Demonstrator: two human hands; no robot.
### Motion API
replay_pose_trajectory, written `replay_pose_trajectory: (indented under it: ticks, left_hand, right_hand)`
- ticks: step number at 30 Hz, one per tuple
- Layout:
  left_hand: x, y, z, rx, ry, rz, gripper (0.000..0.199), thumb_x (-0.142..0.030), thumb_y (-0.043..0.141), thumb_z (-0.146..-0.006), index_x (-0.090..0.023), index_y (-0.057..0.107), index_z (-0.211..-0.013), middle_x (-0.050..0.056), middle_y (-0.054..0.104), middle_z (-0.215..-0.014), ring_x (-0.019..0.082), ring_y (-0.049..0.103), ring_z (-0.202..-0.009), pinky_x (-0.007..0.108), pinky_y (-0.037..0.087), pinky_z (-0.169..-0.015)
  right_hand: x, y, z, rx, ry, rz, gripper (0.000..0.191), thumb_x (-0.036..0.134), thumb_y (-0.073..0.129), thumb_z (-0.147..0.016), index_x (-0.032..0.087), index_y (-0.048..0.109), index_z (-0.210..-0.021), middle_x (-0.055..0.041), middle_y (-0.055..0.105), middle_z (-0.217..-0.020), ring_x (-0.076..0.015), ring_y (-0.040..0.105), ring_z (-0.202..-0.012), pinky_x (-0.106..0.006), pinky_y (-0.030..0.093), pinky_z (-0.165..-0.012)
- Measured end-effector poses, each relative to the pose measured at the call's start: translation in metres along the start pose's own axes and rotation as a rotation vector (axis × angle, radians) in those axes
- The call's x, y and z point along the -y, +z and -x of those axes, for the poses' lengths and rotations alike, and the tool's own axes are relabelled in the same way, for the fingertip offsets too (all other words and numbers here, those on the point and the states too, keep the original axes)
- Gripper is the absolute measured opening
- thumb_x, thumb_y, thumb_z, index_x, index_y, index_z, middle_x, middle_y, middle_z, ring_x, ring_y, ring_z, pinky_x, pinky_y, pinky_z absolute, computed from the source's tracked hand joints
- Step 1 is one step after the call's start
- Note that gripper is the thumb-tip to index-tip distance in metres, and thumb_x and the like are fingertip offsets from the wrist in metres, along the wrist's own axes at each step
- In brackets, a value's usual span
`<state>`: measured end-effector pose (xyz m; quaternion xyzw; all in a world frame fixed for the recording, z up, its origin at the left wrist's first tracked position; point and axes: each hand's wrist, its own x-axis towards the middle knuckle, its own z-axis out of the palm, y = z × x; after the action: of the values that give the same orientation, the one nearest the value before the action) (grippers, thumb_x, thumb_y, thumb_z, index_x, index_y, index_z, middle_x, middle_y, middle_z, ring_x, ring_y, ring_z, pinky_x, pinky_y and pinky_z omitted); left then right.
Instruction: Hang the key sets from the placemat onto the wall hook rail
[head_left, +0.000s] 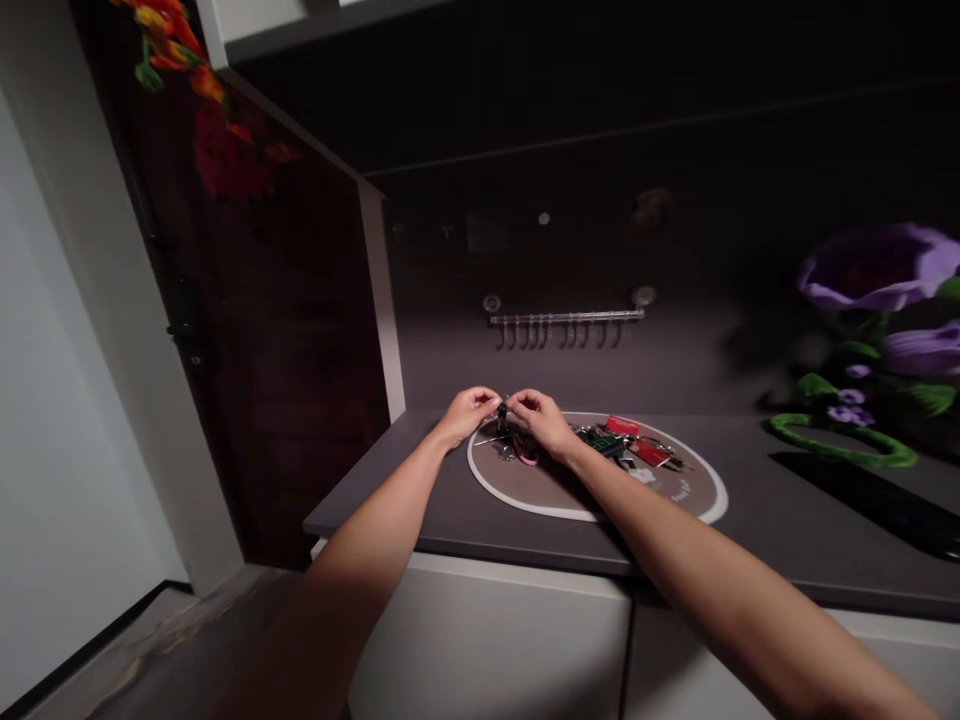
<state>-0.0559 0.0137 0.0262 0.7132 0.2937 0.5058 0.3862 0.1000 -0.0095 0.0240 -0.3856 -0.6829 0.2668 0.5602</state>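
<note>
My left hand (474,412) is drawn into a narrow pinch, thumb against fingertips, on a small dark item (502,413); my right hand (541,415) is pinched at the upper end of the same item; the item is located between both hands, upright, above the left end of the mat (489,484); its exact form is too small to tell; below it lie small shiny metal pieces (506,453) and, beside my right hand, a smooth pink loop (528,453); the mat is a flat brown oval with a white border; at its right half rest two flat red pieces (622,426), a dark green piece (604,443) and a crumpled-looking white piece (643,476); the matt grey countertop (442,505) supports the mat; behind, a clear rail (566,318) with curved hooks is fixed to the smooth wall panel; at far right stand fuzzy purple flowers (874,272) above a ring-shaped green stem (844,457)
</note>
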Motion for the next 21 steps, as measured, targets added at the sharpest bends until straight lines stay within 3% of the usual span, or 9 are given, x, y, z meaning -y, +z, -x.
replay_pose_trajectory:
  ticks: [6, 10, 15, 21]
  left_hand:
    - [0.002, 0.000, -0.001, -0.051, 0.024, -0.025, 0.035, -0.045, 0.055, -0.071, -0.012, 0.056, -0.081, 0.000, 0.055, -0.067, 0.007, 0.047, -0.055, 0.021, 0.037, -0.054]
    - [0.005, -0.002, -0.001, -0.142, 0.061, -0.319, 0.028, -0.039, 0.045, -0.077, -0.014, 0.057, -0.075, -0.001, 0.053, -0.060, 0.009, 0.046, -0.055, 0.022, 0.036, -0.056]
    - [0.010, -0.003, 0.001, -0.137, 0.151, -0.717, 0.027, -0.032, 0.040, -0.080, -0.016, 0.058, -0.069, 0.001, 0.056, -0.063, 0.012, 0.046, -0.060, 0.023, 0.033, -0.058]
    - [0.013, -0.005, 0.002, -0.084, 0.187, -0.897, 0.027, -0.030, 0.037, -0.082, -0.018, 0.056, -0.067, 0.003, 0.057, -0.067, 0.014, 0.049, -0.064, 0.025, 0.032, -0.060]
  right_hand:
    - [0.005, -0.005, -0.008, -0.018, -0.079, 0.031, 0.028, 0.044, 0.055, -0.069, 0.016, 0.054, -0.074, -0.0006, 0.056, -0.073, -0.0114, 0.050, -0.069, -0.025, 0.040, -0.070]
    - [0.009, -0.008, -0.024, -0.052, -0.075, 0.039, 0.030, 0.046, 0.055, -0.068, 0.016, 0.052, -0.072, 0.0002, 0.054, -0.069, -0.0106, 0.048, -0.065, -0.025, 0.041, -0.067]
    - [0.023, -0.007, -0.049, -0.132, 0.095, -0.208, 0.024, 0.037, 0.060, -0.066, 0.017, 0.047, -0.071, 0.0006, 0.054, -0.070, -0.0090, 0.051, -0.064, -0.024, 0.045, -0.064]
    - [0.042, -0.001, -0.082, -0.172, 0.263, -0.436, 0.007, 0.020, 0.053, -0.073, 0.017, 0.047, -0.071, -0.0002, 0.056, -0.066, -0.0092, 0.055, -0.061, -0.024, 0.049, -0.059]
